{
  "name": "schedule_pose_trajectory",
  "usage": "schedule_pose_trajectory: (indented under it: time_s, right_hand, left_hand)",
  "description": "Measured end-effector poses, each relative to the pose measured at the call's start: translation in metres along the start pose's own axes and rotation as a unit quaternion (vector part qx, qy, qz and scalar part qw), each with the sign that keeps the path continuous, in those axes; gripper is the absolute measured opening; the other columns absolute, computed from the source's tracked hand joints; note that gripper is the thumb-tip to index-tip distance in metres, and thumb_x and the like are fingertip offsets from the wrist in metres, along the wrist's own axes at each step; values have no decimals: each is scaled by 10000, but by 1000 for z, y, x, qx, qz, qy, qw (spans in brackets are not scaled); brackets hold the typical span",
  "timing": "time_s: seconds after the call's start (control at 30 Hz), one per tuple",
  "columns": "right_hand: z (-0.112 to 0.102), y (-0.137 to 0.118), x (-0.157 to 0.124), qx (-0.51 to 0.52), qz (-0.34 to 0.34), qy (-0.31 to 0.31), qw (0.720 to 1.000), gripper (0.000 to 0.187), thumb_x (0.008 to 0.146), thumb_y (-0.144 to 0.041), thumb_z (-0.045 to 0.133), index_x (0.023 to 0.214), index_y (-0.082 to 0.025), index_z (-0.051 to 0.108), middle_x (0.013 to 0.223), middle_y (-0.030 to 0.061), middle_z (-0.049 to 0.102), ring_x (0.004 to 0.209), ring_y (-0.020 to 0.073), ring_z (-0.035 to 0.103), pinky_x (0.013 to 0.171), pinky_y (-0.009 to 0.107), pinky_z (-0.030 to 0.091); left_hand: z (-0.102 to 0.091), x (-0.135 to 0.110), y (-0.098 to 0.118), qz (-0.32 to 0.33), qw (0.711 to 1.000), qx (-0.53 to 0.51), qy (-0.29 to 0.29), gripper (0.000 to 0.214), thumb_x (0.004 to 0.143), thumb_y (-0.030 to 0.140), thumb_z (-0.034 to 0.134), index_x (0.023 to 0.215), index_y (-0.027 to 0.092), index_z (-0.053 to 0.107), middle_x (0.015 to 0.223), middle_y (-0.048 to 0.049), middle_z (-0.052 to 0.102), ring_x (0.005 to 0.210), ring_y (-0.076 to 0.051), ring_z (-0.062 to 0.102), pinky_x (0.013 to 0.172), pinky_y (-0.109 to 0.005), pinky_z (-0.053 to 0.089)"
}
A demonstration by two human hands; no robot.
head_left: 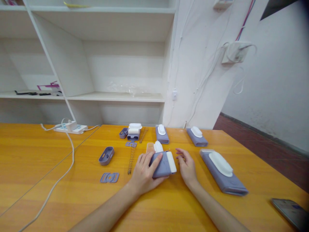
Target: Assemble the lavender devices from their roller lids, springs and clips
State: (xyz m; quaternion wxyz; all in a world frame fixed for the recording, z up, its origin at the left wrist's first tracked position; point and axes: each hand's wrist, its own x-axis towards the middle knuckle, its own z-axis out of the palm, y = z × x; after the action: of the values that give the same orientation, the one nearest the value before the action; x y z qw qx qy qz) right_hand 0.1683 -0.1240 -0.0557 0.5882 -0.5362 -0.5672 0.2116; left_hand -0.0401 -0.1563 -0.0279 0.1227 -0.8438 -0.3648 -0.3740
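Observation:
My left hand is closed round a purple-grey plastic case that has a white piece at its right end. Just behind the case a white ribbed part and a translucent orange piece show; whether they belong to it I cannot tell. My right hand is just right of the case, apart from it, with fingers loosely curled and nothing in them. Left of my left hand are a coil spring, a flat purple-grey plate with cut-outs and an oval purple-grey cap.
Similar cases with white tops stand at the back, back right and right. Another cap, white parts and a spring lie behind. A phone, a power strip and its cable share the table.

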Motion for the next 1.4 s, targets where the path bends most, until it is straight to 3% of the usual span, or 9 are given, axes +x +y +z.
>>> schedule_pose_trajectory:
  time_s: [0.1,0.23,0.4,0.5,0.7,0.93,1.07,1.2,1.4]
  right_hand:
    - [3,-8,-1,-122,-91,-50,987,267,823,-218,417,1009,-192,606,1017,92,560,947,224,524,826,394,435]
    - [12,-28,-9,-293,-203,-112,928,315,811,-221,473,1104,-245,587,1194,110,472,1114,272,416,922,463,349]
    - [28,-48,-17,-369,-261,-175,874,476,763,-242,542,1235,-269,487,1338,106,365,1214,292,302,999,502,231]
    - [30,-49,-18,-366,-266,-184,873,445,771,-260,540,1213,-293,497,1368,87,335,1245,293,262,1012,521,189]
    - [25,-46,-19,-315,-275,-209,884,196,747,-276,573,933,-221,599,1299,91,406,1245,273,281,1031,510,182]
    - [22,-55,-22,-281,-288,-229,886,526,700,-357,618,1184,-198,485,1291,127,409,1228,283,314,1038,522,181]
    - [22,-59,-24,-292,-314,-257,866,431,746,-390,583,1155,-272,515,1346,94,374,1259,297,281,1035,558,143]
    - [23,-54,-24,-283,-324,-241,870,461,753,-317,582,1188,-203,480,1284,122,443,1230,278,327,1039,527,169]
    - [26,-46,-24,-285,-325,-217,875,223,758,-155,548,980,-175,547,1064,93,573,1043,237,467,971,455,292]
  left_hand:
    - [0,-1,-2,-51,997,-23,45,726,731,455,607,1348,195,327,1264,-157,442,1129,-295,444,929,-442,374]
    - [1,-2,-5,-126,985,-60,96,756,721,404,634,1355,197,279,1254,-147,438,1131,-279,447,939,-442,384]
    - [3,-1,-9,-180,970,-96,134,725,731,370,629,1338,188,278,1252,-142,430,1163,-273,424,957,-457,375]
    - [3,1,-11,-203,963,-113,138,694,750,359,610,1333,190,274,1264,-137,423,1172,-268,417,972,-468,357]
    - [3,3,-10,-227,955,-125,143,669,757,358,599,1318,184,281,1255,-133,425,1162,-262,426,968,-467,360]
    - [3,1,-9,-218,958,-133,130,675,751,356,609,1313,177,281,1259,-135,418,1169,-257,417,976,-461,356]
    - [3,1,-9,-222,958,-123,135,661,753,350,599,1308,170,289,1250,-134,427,1161,-253,426,970,-451,366]
    - [3,3,-8,-222,957,-122,138,656,759,362,598,1307,170,292,1254,-137,429,1161,-254,429,967,-453,366]
    - [2,4,-7,-215,960,-120,137,659,757,375,603,1307,181,296,1240,-138,444,1149,-263,443,950,-460,378]
